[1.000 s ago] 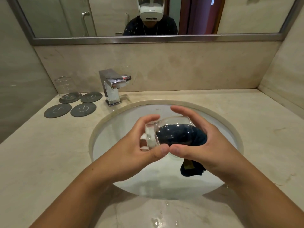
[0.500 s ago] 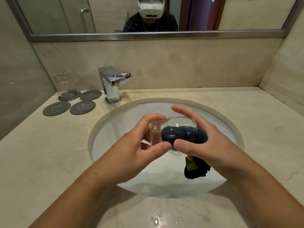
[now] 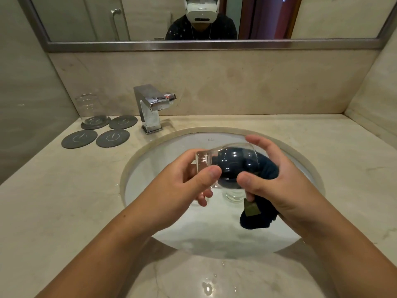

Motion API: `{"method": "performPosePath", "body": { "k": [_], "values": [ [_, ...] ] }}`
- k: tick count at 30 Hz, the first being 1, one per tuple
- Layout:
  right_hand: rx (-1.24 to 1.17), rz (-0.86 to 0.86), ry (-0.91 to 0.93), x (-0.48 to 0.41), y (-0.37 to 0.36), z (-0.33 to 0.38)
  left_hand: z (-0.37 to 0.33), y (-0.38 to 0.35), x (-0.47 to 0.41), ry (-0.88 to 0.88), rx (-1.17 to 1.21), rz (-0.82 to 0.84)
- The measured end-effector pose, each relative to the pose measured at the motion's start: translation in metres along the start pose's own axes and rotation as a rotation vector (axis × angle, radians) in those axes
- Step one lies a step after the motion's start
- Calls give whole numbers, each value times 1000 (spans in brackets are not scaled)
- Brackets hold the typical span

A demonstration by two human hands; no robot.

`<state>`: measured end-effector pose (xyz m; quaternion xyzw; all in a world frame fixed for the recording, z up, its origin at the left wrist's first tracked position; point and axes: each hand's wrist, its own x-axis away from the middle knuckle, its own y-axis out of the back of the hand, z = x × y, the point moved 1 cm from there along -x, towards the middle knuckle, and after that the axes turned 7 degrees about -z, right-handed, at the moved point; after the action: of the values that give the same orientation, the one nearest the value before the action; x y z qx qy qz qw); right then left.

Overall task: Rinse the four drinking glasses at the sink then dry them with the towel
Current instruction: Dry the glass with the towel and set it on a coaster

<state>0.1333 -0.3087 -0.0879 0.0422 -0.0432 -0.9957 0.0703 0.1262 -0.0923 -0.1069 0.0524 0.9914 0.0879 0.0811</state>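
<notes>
Over the white sink basin my left hand grips the base end of a clear drinking glass lying on its side. A dark blue towel is stuffed into the glass's mouth and hangs down below it. My right hand holds the towel at the glass's rim, thumb in front and fingers behind. A second glass stands in the basin under the hands, partly hidden. Another glass stands upside down on the far left coaster.
A chrome faucet stands at the back left of the basin. Three dark round coasters lie bare beside the glass-bearing one. Water drops sit on the marble counter's near edge. A mirror and side walls enclose the counter.
The glass has been turned in my hands and raised slightly, with the towel twisting inside it. Both hands stay over the basin.
</notes>
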Motion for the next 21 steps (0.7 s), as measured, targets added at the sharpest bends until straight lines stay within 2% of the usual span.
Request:
{"method": "performPosePath", "body": {
  "k": [2, 6, 11, 17, 21],
  "values": [
    [-45, 29, -26, -1, 1, -1, 0, 0, -1, -20, -13, -22],
    [19, 216, -80, 4, 1, 5, 2, -1, -1, -33, -64, 10],
    [14, 368, -132, 4, 1, 5, 3, -2, 0, -38, -91, 44],
    [-78, 351, -217, 2, 7, -2, 3, 0, 4, -73, -191, 101],
    [-177, 331, -251, 1, 9, -2, -6, -2, 9, -229, -375, 77]
  ]
}}
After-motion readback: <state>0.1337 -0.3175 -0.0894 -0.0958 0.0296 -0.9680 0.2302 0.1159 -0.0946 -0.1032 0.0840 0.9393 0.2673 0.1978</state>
